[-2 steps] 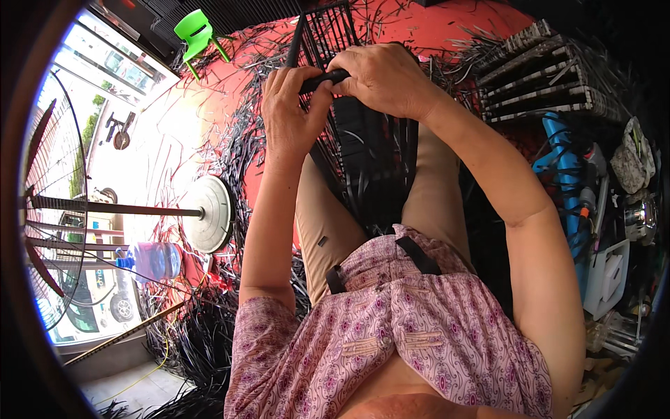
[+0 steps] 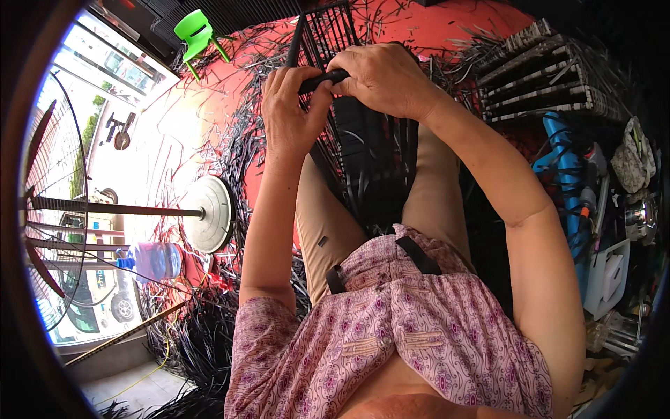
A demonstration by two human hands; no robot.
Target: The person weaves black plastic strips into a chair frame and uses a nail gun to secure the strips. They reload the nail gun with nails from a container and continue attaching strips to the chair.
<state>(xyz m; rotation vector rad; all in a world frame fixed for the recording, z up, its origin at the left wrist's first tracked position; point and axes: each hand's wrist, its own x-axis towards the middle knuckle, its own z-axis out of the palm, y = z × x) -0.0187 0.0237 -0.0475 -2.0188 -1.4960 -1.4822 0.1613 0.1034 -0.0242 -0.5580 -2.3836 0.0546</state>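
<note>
A black frame [image 2: 299,43] with dark strips woven on it stands between my knees. Both hands meet at a black wrapped bar on its near upper side [image 2: 322,82]. My left hand [image 2: 287,112] closes round the bar from the left, its thumb pressed against it. From the right, my right hand [image 2: 384,78] bends over the bar with its fingertips pinched there; its palm hides what lies under it. Dark woven strips [image 2: 366,140] hang below my hands between my legs.
Loose black strips [image 2: 202,335] litter the red floor [image 2: 405,28]. A green chair [image 2: 193,29] stands far left, with a fan's round base [image 2: 211,214] and a water bottle [image 2: 157,262] nearer. At right are woven panels [image 2: 537,84] and a blue tool-like object [image 2: 558,153].
</note>
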